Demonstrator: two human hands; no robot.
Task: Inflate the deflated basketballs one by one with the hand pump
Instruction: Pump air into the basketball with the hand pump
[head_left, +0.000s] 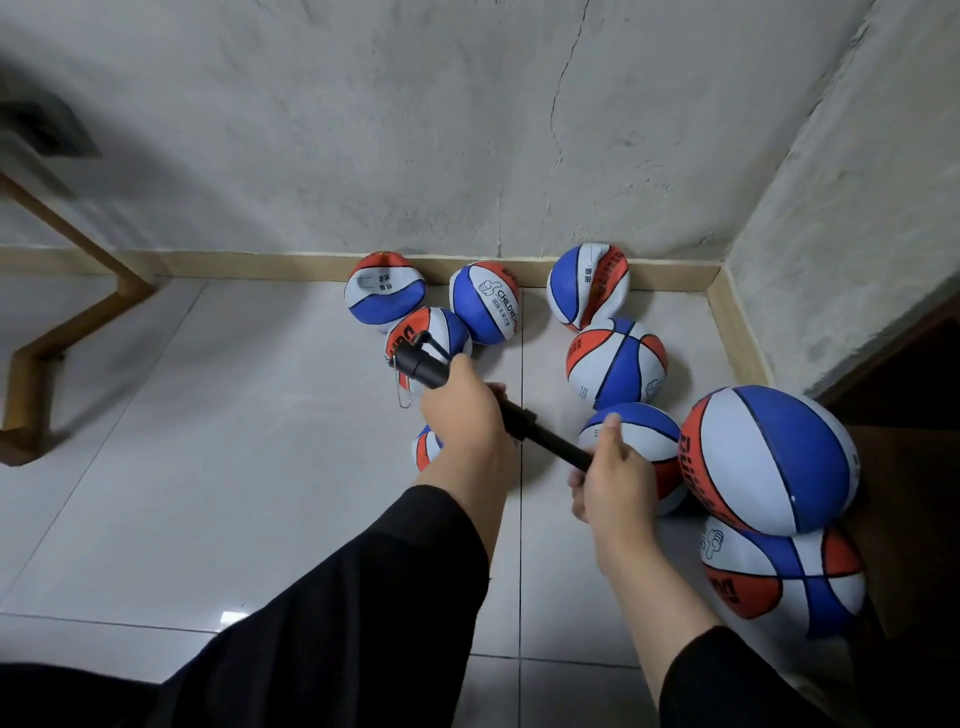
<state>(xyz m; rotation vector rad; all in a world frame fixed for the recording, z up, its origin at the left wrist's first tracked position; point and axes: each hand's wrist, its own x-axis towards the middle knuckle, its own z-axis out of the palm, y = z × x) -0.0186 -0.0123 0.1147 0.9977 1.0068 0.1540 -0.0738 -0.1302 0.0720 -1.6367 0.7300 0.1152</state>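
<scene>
Setting: bare indoor corner, likely a stairwell or storage nook; exact type unclear.
Evidence: rough cracked plaster wall (467, 130), glossy pale floor tiles (234, 441), beige skirting (260, 264), wooden stair-like trim (67, 332), basketballs (615, 364) loose on floor.

Roughly nine basketballs (769, 460), one pump (421, 364)

Rough grey plaster wall (415, 130) with a long crack (563, 88). Pale glossy floor tiles (208, 467) meet a beige skirting board (260, 265). A wooden rail (62, 322) stands left.
</scene>
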